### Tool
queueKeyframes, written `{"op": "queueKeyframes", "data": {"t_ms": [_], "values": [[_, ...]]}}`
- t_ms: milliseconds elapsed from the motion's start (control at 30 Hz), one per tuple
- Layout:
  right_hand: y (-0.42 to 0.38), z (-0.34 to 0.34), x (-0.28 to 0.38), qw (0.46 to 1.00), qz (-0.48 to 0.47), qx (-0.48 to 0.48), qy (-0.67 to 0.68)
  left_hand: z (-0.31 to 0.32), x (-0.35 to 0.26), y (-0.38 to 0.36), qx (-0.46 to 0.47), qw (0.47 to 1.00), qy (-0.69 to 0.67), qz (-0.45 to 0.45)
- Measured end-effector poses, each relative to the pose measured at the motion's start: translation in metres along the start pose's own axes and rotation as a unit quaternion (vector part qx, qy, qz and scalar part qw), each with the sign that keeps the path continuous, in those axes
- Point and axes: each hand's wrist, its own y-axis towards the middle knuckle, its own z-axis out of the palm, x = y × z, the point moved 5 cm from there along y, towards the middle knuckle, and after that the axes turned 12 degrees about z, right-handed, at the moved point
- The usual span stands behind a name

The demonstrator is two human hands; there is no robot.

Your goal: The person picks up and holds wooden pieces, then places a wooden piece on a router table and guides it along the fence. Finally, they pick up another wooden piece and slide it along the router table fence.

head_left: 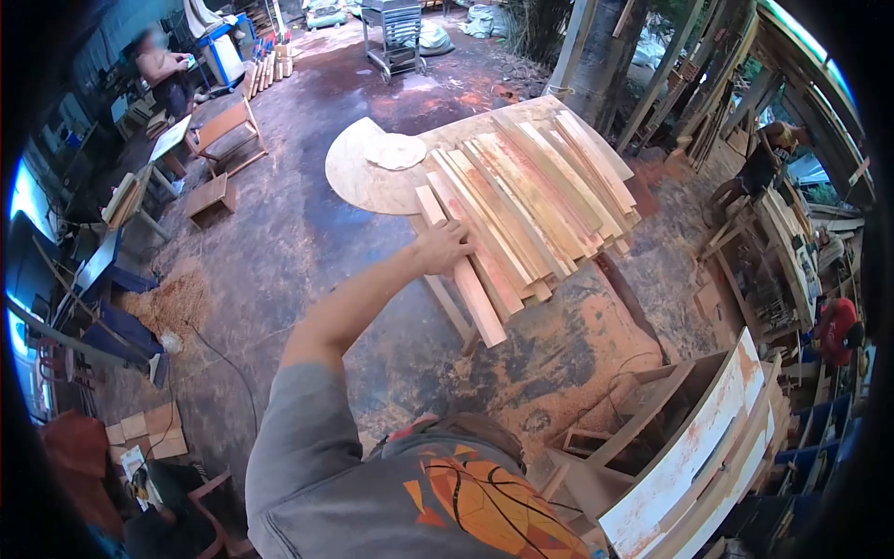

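My left hand (444, 247) reaches out from the grey sleeve and grips a light wooden plank (479, 303) at the left edge of a stack. Its fingers curl over the plank's top and edge. Beside it, several more planks (531, 200) lie side by side in layers, some pinkish and some yellowish. Their near ends are uneven. Under them is a plywood table top (349, 177) with a rounded left end. A thin, pale round piece of wood (397, 151) lies on that end. My right hand is not in view.
At lower right stands a wooden frame with a long white board (694, 447). A low wooden stool (210, 198) and a tilted wooden frame (228, 130) are at left. A wheeled metal cart (396, 42) stands behind. Other people (163, 70) are at the left and right sides. Sawdust and a cable lie on the floor.
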Motion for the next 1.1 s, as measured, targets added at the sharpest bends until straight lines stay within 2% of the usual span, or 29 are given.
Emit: {"op": "queueKeyframes", "data": {"t_ms": [133, 200, 367, 500, 567, 600, 667, 700, 833, 900, 933, 1000, 1033, 1100], "values": [[0.000, -0.004, 0.004, 1.000, 0.001, -0.006, 0.021, 0.028, 0.024, -0.007, -0.031, 0.998, -0.039, -0.038], [-0.001, -0.005, 0.001, 0.999, 0.004, -0.009, 0.040, 0.019, 0.033, -0.011, -0.076, 0.989, -0.046, -0.116], [0.002, -0.010, -0.001, 0.994, 0.015, -0.030, 0.107, 0.028, 0.041, -0.010, -0.074, 0.986, -0.068, -0.134], [-0.002, -0.002, -0.016, 0.995, 0.024, -0.089, 0.050, 0.010, 0.040, -0.008, -0.089, 0.982, -0.116, -0.123], [-0.006, 0.000, -0.025, 0.988, -0.050, -0.133, -0.067, 0.001, 0.033, 0.000, -0.085, 0.976, -0.127, -0.158], [-0.006, 0.002, -0.025, 0.985, -0.065, -0.138, -0.084, -0.003, 0.031, 0.006, -0.082, 0.969, -0.137, -0.191], [0.005, 0.006, -0.008, 0.987, -0.065, -0.117, -0.084, 0.016, 0.029, 0.017, -0.116, 0.961, -0.172, -0.181], [0.010, 0.008, 0.007, 0.989, -0.061, -0.107, -0.079, 0.032, 0.029, 0.022, -0.118, 0.966, -0.137, -0.187], [0.017, 0.012, 0.049, 0.991, -0.056, -0.089, -0.088, 0.011, 0.006, 0.029, -0.134, 0.957, -0.190, -0.173], [0.018, 0.011, 0.059, 0.991, -0.056, -0.082, -0.090, -0.008, -0.005, 0.019, -0.133, 0.916, -0.176, -0.334], [0.018, 0.010, 0.064, 0.991, -0.057, -0.078, -0.090, 0.001, -0.009, 0.023, -0.134, 0.916, -0.176, -0.335], [0.018, 0.009, 0.072, 0.992, -0.060, -0.073, -0.087, 0.004, -0.014, 0.026, -0.136, 0.892, -0.076, -0.424], [0.018, 0.008, 0.076, 0.992, -0.062, -0.070, -0.084, 0.006, -0.014, 0.031, -0.137, 0.895, -0.079, -0.418], [0.017, 0.006, 0.080, 0.992, -0.066, -0.066, -0.080, -0.029, -0.024, 0.022, -0.088, 0.877, -0.170, -0.441]]}}
